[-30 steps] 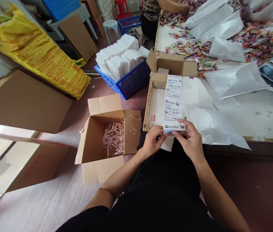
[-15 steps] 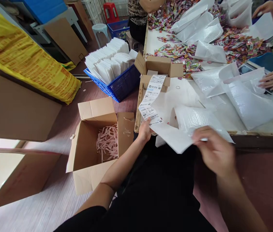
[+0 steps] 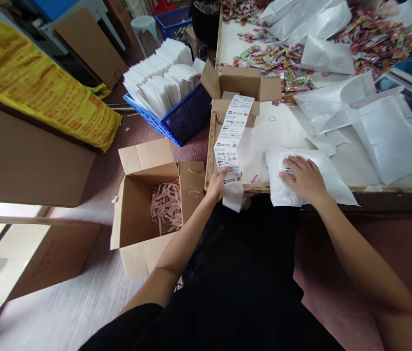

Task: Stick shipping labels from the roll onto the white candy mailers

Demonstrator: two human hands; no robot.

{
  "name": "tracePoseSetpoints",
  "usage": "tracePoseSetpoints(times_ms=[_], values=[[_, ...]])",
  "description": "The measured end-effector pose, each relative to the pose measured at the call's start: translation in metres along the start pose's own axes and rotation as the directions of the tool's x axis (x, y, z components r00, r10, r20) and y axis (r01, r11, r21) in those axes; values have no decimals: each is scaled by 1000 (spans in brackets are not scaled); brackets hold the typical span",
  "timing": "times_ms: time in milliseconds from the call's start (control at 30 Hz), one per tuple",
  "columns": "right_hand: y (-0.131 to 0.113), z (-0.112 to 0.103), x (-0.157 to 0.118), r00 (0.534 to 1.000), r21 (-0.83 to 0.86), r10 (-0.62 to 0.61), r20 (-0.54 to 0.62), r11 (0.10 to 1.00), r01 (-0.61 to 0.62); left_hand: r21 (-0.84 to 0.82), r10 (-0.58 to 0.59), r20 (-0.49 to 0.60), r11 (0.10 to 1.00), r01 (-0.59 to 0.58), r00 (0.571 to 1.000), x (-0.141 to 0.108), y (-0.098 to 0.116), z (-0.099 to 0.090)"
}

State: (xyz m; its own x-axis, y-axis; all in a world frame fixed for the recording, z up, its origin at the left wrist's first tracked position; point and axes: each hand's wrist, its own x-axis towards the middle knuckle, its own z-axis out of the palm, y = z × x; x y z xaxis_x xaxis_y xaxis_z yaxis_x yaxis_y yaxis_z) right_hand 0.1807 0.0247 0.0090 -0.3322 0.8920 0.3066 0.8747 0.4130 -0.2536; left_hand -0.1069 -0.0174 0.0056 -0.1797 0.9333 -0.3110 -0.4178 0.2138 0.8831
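My left hand [image 3: 216, 185] pinches the lower part of a long strip of printed shipping labels [image 3: 232, 127] at the table's front edge. The strip runs up into a small open cardboard box [image 3: 240, 80], and its loose end hangs over the edge. My right hand [image 3: 305, 178] lies flat, fingers spread, on a white bubble mailer [image 3: 328, 170]. A printed label shows partly under its fingers; the rest of it is hidden by the hand. The mailer's near edge juts slightly past the table edge.
Other filled white mailers [image 3: 392, 136] lie to the right, by piles of small colourful packets [image 3: 275, 61]. A blue crate [image 3: 191, 114] of white envelopes stands left of the table. On the floor, an open carton [image 3: 136, 209] holds pink paper strips [image 3: 165, 207]. A yellow sack [image 3: 41, 78] leans far left.
My right hand has moved from the strip's end onto the mailer, where it now lies flat over a label. The strip's end has dropped. The co-worker's hands at right have largely left view.
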Motion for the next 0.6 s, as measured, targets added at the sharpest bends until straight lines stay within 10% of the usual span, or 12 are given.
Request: tracePoseSetpoints(times_ms=[267, 433, 600], values=[[24, -15, -4, 976, 38, 205, 76, 977, -208, 20, -16, 43, 1000, 15, 999, -4, 5, -3], [65, -21, -25, 612, 176, 783, 106, 591, -787, 24, -41, 49, 999, 40, 998, -3, 10, -6], [46, -28, -47, 535, 763, 843, 62, 306, -570, 27, -83, -5, 996, 83, 997, -1, 17, -2]])
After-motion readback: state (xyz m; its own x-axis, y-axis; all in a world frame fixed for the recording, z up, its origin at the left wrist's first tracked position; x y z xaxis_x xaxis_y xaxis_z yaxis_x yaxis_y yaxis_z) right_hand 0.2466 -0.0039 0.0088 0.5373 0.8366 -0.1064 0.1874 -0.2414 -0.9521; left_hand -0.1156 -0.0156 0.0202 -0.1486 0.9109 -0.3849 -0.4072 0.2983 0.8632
